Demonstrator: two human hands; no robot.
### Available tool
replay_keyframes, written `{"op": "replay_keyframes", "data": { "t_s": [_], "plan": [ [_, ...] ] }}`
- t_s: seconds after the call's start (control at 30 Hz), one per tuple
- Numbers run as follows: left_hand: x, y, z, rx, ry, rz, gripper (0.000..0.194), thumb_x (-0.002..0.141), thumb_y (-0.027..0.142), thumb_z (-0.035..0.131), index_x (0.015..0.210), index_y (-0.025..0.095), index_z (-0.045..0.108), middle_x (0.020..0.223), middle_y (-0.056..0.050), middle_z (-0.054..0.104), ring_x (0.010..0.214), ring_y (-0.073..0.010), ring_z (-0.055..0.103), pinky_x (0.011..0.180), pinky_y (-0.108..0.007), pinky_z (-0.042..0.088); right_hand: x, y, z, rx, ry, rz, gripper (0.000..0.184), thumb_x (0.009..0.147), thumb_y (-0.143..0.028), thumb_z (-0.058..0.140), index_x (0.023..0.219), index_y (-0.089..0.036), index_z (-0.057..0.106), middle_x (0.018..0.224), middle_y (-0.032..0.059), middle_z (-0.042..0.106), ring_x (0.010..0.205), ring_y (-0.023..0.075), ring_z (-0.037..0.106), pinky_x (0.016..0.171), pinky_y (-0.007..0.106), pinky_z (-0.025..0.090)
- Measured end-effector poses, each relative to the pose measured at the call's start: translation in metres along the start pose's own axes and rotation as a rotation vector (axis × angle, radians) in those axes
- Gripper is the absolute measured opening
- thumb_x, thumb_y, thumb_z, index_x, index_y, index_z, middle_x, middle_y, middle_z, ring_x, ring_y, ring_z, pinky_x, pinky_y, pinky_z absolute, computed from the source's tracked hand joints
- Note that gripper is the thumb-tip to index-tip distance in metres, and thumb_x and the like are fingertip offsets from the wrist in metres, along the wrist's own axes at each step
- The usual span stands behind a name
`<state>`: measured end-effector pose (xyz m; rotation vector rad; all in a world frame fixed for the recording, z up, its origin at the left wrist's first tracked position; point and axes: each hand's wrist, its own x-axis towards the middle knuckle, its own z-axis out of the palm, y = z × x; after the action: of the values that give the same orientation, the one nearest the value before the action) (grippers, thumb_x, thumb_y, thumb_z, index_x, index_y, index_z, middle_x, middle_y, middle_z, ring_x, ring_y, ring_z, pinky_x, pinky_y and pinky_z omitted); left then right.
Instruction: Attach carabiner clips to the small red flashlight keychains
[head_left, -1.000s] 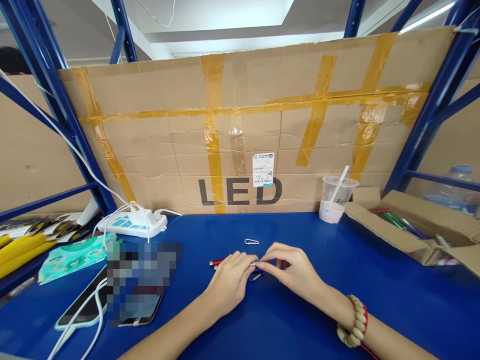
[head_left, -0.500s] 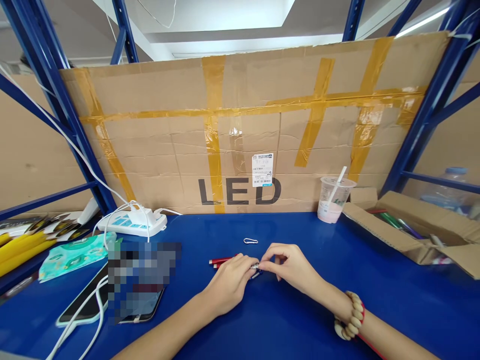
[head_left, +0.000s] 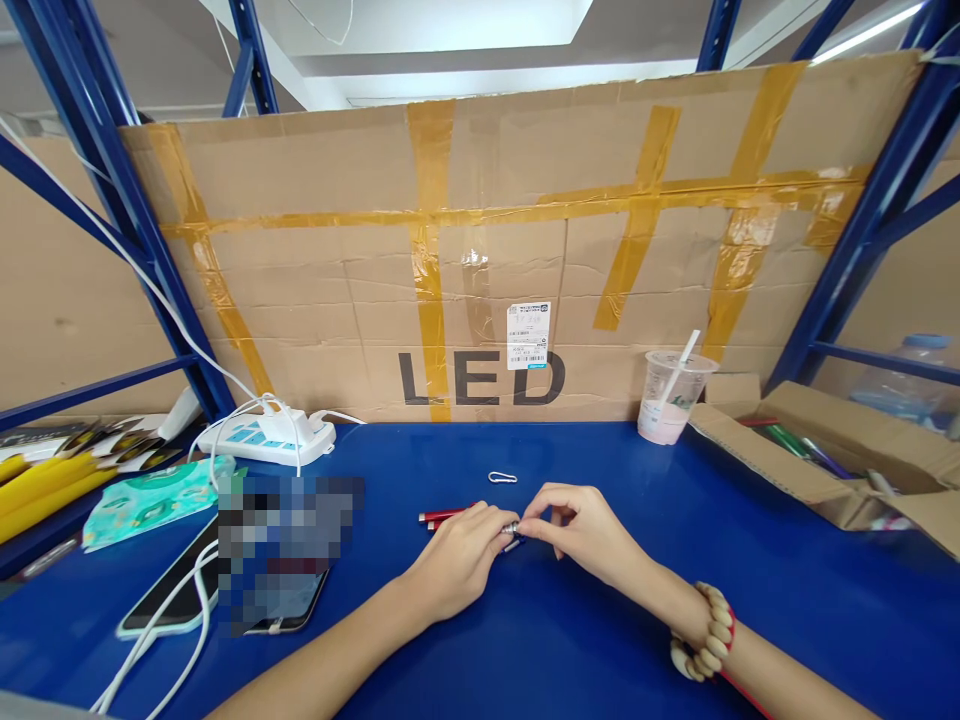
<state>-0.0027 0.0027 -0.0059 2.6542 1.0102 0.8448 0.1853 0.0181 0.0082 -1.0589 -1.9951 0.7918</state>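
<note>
My left hand (head_left: 466, 560) is closed low over the blue table, its fingertips around a small silvery metal piece (head_left: 511, 529). From the right, my right hand (head_left: 577, 515) pinches thumb and forefinger at that piece's end; its exact shape is too small to tell. Two slim red sticks (head_left: 439, 516) poke out behind my left hand, their other ends hidden. Under the fingers lies another thin, dark and silvery bit (head_left: 513, 545). A silver snap hook (head_left: 502, 478) rests on the table beyond both hands, touched by neither.
At left are a white power strip (head_left: 259, 440), a green tissue pack (head_left: 154, 502), phones with white cables and yellow-handled items (head_left: 52, 490). A plastic cup with a straw (head_left: 671, 400) and an open cardboard box (head_left: 810, 455) stand at right. Taped cardboard (head_left: 360, 300) closes the back.
The view has shifted slightly. Both hands keep nearly the same closed pose around the small metal piece, with no clear movement of the things on the table.
</note>
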Motion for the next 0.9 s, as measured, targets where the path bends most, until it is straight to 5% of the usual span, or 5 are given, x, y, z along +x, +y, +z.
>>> {"op": "replay_keyframes", "data": {
  "t_s": [0.9],
  "plan": [
    [-0.0025, -0.0044, 0.0000, 0.139, -0.015, 0.103, 0.023, 0.092, 0.019, 0.031, 0.098, 0.013, 0.052, 0.089, -0.006, 0.061, 0.079, -0.0169, 0.055, 0.071, -0.028, 0.045, 0.0004, -0.0015, 0.0002, -0.019, -0.107, 0.177, 0.029, 0.068, -0.045, 0.063, 0.067, -0.016, 0.062, 0.055, -0.0005, 0.059, 0.042, 0.0092, 0.050, 0.046, 0.021, 0.036]
  ]
}}
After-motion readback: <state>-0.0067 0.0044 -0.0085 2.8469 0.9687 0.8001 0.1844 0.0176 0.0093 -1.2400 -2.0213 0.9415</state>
